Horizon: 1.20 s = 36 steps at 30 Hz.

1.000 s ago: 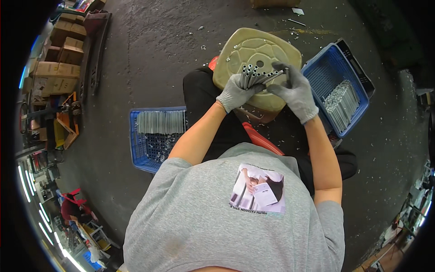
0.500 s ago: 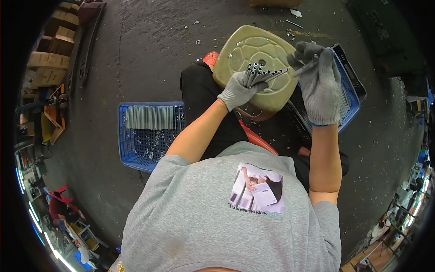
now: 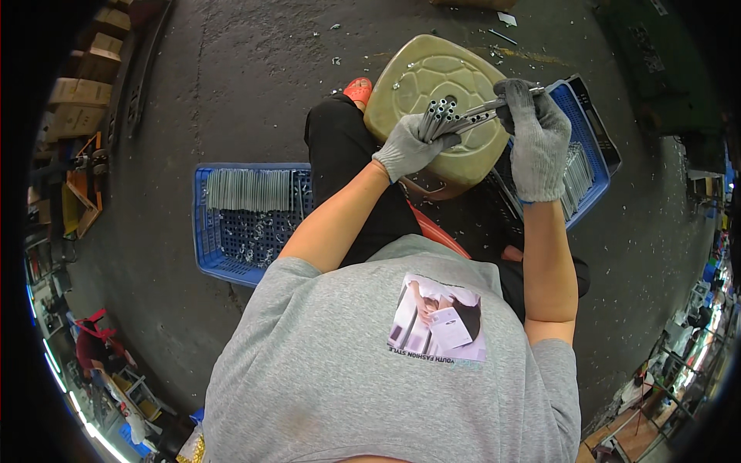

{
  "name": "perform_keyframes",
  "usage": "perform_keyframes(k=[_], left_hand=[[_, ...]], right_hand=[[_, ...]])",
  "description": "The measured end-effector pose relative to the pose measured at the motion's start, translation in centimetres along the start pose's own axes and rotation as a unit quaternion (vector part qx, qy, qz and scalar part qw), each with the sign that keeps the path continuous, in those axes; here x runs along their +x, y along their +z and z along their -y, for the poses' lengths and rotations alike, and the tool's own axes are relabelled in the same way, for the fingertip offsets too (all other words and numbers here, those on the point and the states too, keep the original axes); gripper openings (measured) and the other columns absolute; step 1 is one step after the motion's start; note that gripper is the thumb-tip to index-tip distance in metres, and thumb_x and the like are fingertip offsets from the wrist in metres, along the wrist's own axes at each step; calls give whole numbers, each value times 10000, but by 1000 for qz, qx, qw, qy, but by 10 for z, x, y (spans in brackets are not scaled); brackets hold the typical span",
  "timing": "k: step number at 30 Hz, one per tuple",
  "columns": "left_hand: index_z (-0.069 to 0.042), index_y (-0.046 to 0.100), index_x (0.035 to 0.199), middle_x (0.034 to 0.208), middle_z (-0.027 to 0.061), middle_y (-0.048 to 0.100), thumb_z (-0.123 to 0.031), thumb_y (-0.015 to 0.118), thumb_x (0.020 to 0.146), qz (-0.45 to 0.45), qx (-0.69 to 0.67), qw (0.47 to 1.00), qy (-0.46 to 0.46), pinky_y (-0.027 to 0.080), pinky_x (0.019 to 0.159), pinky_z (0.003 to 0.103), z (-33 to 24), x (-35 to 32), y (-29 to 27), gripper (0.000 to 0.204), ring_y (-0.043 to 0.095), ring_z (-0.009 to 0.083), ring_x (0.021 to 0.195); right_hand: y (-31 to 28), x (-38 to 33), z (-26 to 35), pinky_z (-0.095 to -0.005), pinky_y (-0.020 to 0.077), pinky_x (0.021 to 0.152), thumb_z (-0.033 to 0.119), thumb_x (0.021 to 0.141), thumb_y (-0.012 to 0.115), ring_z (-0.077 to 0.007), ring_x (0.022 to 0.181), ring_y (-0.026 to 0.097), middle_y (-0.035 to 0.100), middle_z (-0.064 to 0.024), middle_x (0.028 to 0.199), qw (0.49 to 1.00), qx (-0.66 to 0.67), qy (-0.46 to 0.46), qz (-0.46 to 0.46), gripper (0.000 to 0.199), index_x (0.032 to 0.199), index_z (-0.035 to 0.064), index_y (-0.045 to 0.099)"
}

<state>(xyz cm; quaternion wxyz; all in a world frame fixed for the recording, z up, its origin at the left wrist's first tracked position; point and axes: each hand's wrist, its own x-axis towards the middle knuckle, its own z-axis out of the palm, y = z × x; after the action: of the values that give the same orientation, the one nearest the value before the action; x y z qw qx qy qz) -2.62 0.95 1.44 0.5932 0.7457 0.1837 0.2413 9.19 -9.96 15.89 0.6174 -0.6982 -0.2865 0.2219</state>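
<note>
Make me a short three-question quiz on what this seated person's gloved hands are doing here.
1. True or false: the left hand grips a bundle of short grey metal tubes over the olive plastic stool seat.
2. What does the right hand grip? A) loose grey metal tubes B) a hammer
3. The blue plastic crate at the person's left holds a row of metal ____.

Key: 1 true; 2 A; 3 tubes.

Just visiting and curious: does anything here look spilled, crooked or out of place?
Small pale scraps lie scattered on the dark concrete floor beyond the olive plastic stool. The grey metal tubes gripped by both gloved hands sit bundled, and those in the blue plastic crates lie in rows.
</note>
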Motion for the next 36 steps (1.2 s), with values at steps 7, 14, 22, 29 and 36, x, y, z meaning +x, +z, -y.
perform_keyframes(k=[7,14,22,29,36], left_hand=[[-47,708,944,818,13,698,-109,747,817,-2,-8,1000,2,495,633,251,-6,-1,-1,146,594,116,663],[-48,707,917,789,7,690,-110,754,813,-8,9,1000,6,490,613,252,-2,-1,0,130,583,108,638],[-55,716,926,791,-2,694,-113,760,809,1,-3,1000,-6,485,600,243,-2,-1,-1,138,583,98,631],[-97,720,1005,832,10,694,-101,741,814,-14,-5,999,40,479,618,253,-2,-2,1,192,578,125,653],[-103,714,1039,868,24,691,-60,726,805,1,-16,999,50,488,655,262,3,-2,0,238,580,139,682]], right_hand=[[1,-2,4,-189,454,687,222,937,629,-61,707,559,688,-6,836,999,-18,-37,2,200,992,56,726],[0,-3,4,-196,467,689,183,944,614,-70,713,571,694,-12,848,994,-60,-92,22,183,996,42,719],[0,-2,2,-201,476,680,130,955,581,-77,709,576,688,-25,820,971,-165,-160,66,170,1035,41,703],[-18,4,-9,-187,430,602,80,891,636,-58,642,531,677,-19,814,990,69,-126,12,201,1086,51,674],[-3,1,-54,-179,444,656,21,740,753,-69,742,569,673,-18,943,986,43,-29,161,341,1069,61,674]])
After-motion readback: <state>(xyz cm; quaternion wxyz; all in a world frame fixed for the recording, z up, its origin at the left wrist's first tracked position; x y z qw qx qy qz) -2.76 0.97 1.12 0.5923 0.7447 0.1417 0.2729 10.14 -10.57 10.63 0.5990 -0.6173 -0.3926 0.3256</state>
